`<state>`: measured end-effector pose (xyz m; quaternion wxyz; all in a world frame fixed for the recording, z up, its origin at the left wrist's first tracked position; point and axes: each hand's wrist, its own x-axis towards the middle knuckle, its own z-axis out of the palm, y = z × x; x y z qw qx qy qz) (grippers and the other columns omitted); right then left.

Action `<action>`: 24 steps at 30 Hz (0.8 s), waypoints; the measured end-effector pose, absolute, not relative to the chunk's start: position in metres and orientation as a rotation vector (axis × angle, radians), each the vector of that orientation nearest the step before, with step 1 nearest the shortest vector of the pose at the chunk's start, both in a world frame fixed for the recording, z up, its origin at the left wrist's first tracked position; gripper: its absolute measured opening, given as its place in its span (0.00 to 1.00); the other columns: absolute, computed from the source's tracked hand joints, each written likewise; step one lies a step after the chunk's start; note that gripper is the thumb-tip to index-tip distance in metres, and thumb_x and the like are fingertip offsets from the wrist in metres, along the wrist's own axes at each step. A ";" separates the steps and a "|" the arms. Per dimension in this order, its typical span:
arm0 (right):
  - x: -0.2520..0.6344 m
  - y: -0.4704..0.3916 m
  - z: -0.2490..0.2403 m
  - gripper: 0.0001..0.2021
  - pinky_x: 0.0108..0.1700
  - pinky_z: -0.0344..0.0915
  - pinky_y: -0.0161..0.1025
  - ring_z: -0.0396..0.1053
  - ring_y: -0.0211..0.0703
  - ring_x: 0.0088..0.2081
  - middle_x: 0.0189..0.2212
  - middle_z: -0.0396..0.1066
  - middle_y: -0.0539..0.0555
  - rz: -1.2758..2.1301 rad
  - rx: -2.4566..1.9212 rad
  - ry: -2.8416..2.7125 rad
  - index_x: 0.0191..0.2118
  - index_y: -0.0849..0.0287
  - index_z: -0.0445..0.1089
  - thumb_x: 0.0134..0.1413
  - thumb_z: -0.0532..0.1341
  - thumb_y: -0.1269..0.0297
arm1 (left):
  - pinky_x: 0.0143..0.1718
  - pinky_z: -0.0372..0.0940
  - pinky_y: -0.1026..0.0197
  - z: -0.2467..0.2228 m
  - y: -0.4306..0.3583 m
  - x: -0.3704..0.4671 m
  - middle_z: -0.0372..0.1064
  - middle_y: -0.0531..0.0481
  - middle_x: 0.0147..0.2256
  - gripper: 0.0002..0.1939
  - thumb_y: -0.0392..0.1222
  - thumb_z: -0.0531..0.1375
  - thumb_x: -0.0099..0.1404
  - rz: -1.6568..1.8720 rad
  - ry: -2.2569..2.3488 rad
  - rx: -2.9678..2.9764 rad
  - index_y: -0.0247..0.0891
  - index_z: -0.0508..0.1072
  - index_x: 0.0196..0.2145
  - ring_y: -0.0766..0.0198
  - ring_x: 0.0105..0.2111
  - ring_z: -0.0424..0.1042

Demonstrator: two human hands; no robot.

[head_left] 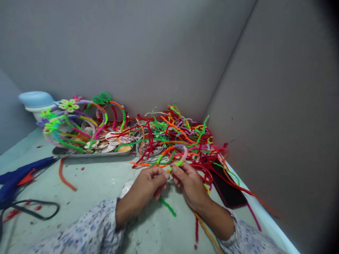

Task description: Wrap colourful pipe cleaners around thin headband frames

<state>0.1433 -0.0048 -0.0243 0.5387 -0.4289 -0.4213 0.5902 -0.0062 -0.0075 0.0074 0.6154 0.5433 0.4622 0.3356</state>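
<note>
My left hand (149, 183) and my right hand (188, 181) meet fingertip to fingertip over the pale green table (100, 183). Both pinch a thin headband wrapped in pipe cleaner (174, 157), which arcs up from orange through pink to a green end at my fingers. A loose green pipe cleaner (167, 206) trails on the table below my hands. Just beyond them lies a big tangled pile of pipe cleaners (180, 135) in red, orange, green and pink.
A metal tray (79, 152) at the back left holds several decorated headbands (79, 120) and shells. A blue glue gun (18, 174) with a black cord lies at the left. A dark phone (227, 190) rests at the right. Grey walls close the corner.
</note>
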 end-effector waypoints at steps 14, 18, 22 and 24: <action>0.145 -0.004 -0.025 0.11 0.23 0.50 0.32 0.54 0.33 0.21 0.19 0.60 0.45 1.408 -0.997 -1.048 0.34 0.60 0.70 0.48 0.63 0.57 | 0.12 0.42 0.74 0.008 -0.004 -0.006 0.64 0.54 0.24 0.06 0.38 0.57 0.58 0.752 0.876 0.551 0.31 0.69 0.30 0.80 0.14 0.52; 0.146 -0.005 -0.027 0.11 0.24 0.51 0.33 0.55 0.33 0.21 0.20 0.61 0.46 1.399 -0.987 -1.051 0.34 0.60 0.69 0.48 0.63 0.57 | 0.12 0.42 0.74 0.007 -0.005 -0.006 0.64 0.54 0.24 0.04 0.36 0.57 0.57 0.775 0.858 0.487 0.31 0.69 0.29 0.80 0.14 0.52; 0.146 -0.007 -0.026 0.10 0.24 0.51 0.33 0.55 0.33 0.21 0.19 0.61 0.46 1.386 -0.996 -1.062 0.33 0.61 0.69 0.49 0.63 0.58 | 0.12 0.43 0.73 0.009 -0.009 -0.005 0.64 0.54 0.23 0.06 0.36 0.57 0.57 0.832 0.882 0.514 0.31 0.69 0.26 0.80 0.14 0.52; 0.146 -0.007 -0.024 0.09 0.25 0.52 0.33 0.56 0.33 0.22 0.19 0.61 0.46 1.382 -0.988 -1.076 0.33 0.61 0.69 0.49 0.63 0.59 | 0.12 0.43 0.73 0.010 -0.010 -0.005 0.63 0.55 0.21 0.07 0.37 0.58 0.57 0.860 0.895 0.552 0.31 0.69 0.25 0.79 0.14 0.52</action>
